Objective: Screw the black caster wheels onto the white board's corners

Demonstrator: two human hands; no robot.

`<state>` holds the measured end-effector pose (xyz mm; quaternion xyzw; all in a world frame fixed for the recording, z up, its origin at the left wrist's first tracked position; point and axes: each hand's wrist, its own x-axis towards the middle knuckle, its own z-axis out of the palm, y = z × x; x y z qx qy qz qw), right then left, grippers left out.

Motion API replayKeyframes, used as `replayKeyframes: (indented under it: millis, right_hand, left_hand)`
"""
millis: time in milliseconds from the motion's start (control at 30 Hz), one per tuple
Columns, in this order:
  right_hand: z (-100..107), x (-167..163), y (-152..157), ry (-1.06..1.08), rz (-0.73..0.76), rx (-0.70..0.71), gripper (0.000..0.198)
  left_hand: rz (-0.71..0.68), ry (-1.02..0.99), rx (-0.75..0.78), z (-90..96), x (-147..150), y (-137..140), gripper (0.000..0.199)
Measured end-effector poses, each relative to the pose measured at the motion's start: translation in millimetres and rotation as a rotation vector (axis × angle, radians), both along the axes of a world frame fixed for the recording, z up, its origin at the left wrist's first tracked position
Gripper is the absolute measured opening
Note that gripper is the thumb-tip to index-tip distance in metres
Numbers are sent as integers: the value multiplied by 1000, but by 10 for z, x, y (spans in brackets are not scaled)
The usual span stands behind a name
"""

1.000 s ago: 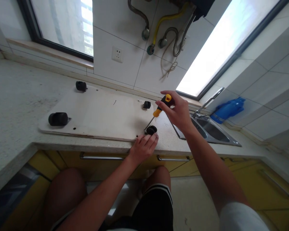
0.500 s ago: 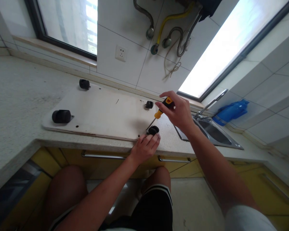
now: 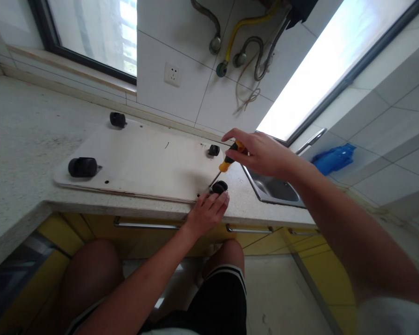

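Observation:
A white board point(image 3: 143, 163) lies flat on the counter with a black caster wheel near each corner. My left hand point(image 3: 208, 210) closes its fingers on the near right caster point(image 3: 219, 187) at the board's edge. In my right hand point(image 3: 253, 151) is a yellow and black screwdriver point(image 3: 226, 164), slanting down with its tip at that caster's base. The screw under the tip is too small to make out. The far right caster point(image 3: 214, 150) stands just beyond the screwdriver. At the left end are another caster point(image 3: 118, 119) and a larger-looking one point(image 3: 83, 167).
A steel sink point(image 3: 275, 188) is set into the counter point(image 3: 21, 135) on the right, partly behind my right arm. A blue plastic bag point(image 3: 334, 159) lies beyond it. Hoses and a wall socket point(image 3: 172, 74) are on the tiled wall. Yellow drawers with metal handles point(image 3: 146, 224) run below.
My right forearm has swung outward and up, and the hand has turned around the screwdriver handle. The tip stays at the caster. My left hand keeps its place on the caster.

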<state>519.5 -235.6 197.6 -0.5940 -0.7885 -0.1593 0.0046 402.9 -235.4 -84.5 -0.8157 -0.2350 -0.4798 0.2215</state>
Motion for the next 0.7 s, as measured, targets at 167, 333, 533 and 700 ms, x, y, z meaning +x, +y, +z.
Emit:
replayKeyframes:
  millis: [167, 333, 533, 700]
  right_hand:
    - [70, 26, 66, 21, -29, -104, 43]
    - [46, 87, 60, 29, -120, 49, 44]
    - [-7, 113, 8, 130, -37, -26, 33]
    - [-27, 76, -50, 199, 127, -209, 43]
  left_hand:
    - [-17, 45, -76, -60, 15, 9, 43]
    - [1, 56, -73, -46, 12, 4, 41]
    - [5, 40, -41, -11, 3, 1, 38]
    - [9, 1, -5, -1, 0, -2, 34]
